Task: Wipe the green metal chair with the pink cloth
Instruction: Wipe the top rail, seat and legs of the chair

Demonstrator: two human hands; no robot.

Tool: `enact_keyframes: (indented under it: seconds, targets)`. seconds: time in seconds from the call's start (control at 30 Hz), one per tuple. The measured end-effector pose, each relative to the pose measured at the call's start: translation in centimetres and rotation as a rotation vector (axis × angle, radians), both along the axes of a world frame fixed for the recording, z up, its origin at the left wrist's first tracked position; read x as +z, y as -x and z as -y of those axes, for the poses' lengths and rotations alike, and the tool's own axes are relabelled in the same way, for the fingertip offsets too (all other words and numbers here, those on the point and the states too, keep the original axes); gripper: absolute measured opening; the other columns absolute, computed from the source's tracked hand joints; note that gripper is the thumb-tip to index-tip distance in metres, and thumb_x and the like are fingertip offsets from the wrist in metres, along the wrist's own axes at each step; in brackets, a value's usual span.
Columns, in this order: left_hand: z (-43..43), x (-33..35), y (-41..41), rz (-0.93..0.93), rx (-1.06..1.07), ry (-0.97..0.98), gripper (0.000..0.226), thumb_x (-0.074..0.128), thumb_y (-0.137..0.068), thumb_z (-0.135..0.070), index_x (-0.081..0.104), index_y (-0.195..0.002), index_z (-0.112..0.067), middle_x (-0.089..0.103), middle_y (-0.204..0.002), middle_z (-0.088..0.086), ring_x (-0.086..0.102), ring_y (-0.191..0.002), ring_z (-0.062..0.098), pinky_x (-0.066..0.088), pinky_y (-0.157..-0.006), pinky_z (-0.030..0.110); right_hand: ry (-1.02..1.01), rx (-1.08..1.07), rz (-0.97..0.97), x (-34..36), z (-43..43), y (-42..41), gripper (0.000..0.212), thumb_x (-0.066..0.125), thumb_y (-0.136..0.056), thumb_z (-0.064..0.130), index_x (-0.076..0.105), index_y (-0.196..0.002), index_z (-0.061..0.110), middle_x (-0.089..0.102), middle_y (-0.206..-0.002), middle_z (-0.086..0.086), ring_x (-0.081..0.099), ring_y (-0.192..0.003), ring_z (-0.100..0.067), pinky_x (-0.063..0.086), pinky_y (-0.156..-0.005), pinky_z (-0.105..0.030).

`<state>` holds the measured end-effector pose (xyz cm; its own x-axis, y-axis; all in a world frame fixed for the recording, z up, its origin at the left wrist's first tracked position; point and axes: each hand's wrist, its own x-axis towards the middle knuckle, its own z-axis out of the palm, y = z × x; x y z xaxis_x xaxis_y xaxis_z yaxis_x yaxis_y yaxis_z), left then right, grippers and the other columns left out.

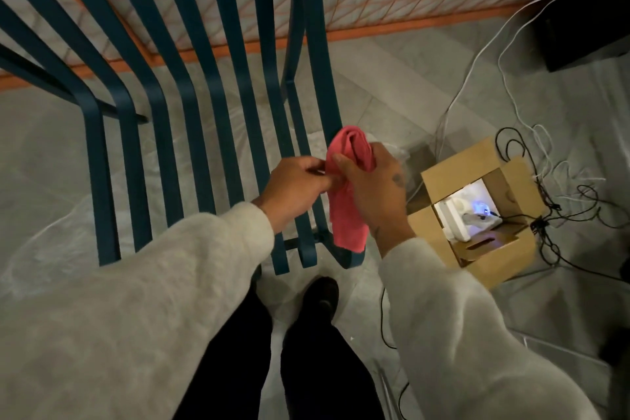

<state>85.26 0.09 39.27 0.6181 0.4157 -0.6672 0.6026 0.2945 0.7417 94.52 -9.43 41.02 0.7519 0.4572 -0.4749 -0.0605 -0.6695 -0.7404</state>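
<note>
1. The chair [191, 106] stands on the floor [392, 85], filling the left and middle of the view.
2. Both hands meet over the chair's right edge: left hand [296, 187] left of the cloth [347, 187], right hand [371, 187] right of it.
3. The cloth hangs between them.
4. A box [477, 215] sits on the floor right of the chair.
5. Cables [545, 160] lie right of and behind the box.
6. A shoe [320, 297] rests on the floor below the hands.

One green metal chair [191, 106], with about nine slats, though the left edge cuts some off. One pink cloth [347, 187] at its right edge. Two hands: left hand [296, 191], right hand [371, 191]. One cardboard box [477, 215] right of the chair.
</note>
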Motion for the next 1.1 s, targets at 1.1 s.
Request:
enact_keyframes:
  seconds: [1.1]
  targets:
    - [-10.5,0.6,-10.8,-0.017,0.549,-0.154,0.039,0.063,-0.086,-0.057,0.071,-0.105,-0.024,0.075,-0.103,0.000,0.072,-0.095,0.014,0.058,-0.088,0.036,-0.230,0.102,-0.837,-5.2,-11.4,-18.3,0.035,0.075,-0.086,0.012,0.068,-0.120,0.006,0.074,-0.099,-0.012,0.071,-0.085,-0.025,0.058,-0.077,-0.042]
